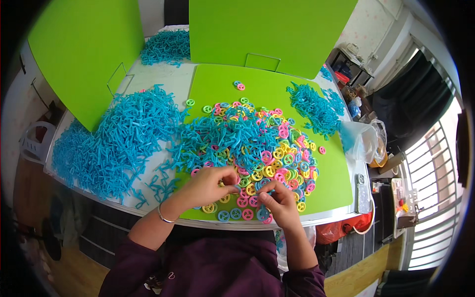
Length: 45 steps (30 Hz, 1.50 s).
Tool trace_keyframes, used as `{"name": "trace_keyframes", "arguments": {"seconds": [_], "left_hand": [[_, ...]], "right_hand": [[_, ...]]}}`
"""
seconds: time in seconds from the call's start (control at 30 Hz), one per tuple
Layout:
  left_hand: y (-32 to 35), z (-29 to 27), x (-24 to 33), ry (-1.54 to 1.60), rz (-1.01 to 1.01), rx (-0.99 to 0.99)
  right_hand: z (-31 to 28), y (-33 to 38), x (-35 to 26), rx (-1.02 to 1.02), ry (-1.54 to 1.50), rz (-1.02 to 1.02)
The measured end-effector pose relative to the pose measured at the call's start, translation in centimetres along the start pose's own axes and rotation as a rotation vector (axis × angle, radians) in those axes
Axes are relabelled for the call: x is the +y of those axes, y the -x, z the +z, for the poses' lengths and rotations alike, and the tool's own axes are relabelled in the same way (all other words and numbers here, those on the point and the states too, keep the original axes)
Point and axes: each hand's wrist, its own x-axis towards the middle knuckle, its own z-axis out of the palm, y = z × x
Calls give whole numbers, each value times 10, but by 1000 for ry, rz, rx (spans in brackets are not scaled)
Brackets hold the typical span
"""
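Note:
My left hand (212, 184) is closed in a pinch over the near edge of a heap of small plastic wheels (289, 163) in pink, yellow, green and blue. A bit of blue shows at its fingertips. My right hand (280, 202) pinches too, thumb against forefinger, with a small blue piece partly hidden between them. The two hands are a short way apart. Below them, blue wheels (223, 216) and a pink wheel (247, 214) lie in a loose row by the table's front edge. Blue forked plastic pieces (227, 131) cover part of the wheel heap.
A large pile of blue forked pieces (133, 133) covers the left side of the table. Smaller blue piles lie at the right (316, 109) and back left (168, 45). Green boards (267, 29) stand upright behind the green mat (217, 81). A clear plastic bag (358, 141) hangs at the right edge.

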Motion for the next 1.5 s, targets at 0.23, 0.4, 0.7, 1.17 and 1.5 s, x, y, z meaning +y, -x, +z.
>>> {"name": "trace_keyframes", "arguments": {"seconds": [0.23, 0.4, 0.7, 1.17, 1.5], "left_hand": [[-3, 1, 2, 916, -334, 47], [0, 7, 2, 1100, -405, 12], [2, 14, 1, 1044, -425, 21], [2, 35, 12, 1007, -239, 302], [1, 31, 10, 1002, -184, 282]], "right_hand": [[20, -14, -3, -25, -53, 29], [19, -18, -2, -36, -8, 1], [22, -20, 1, -13, 320, -80], [41, -26, 8, 294, 10, -111], [29, -32, 3, 255, 71, -70]]}}
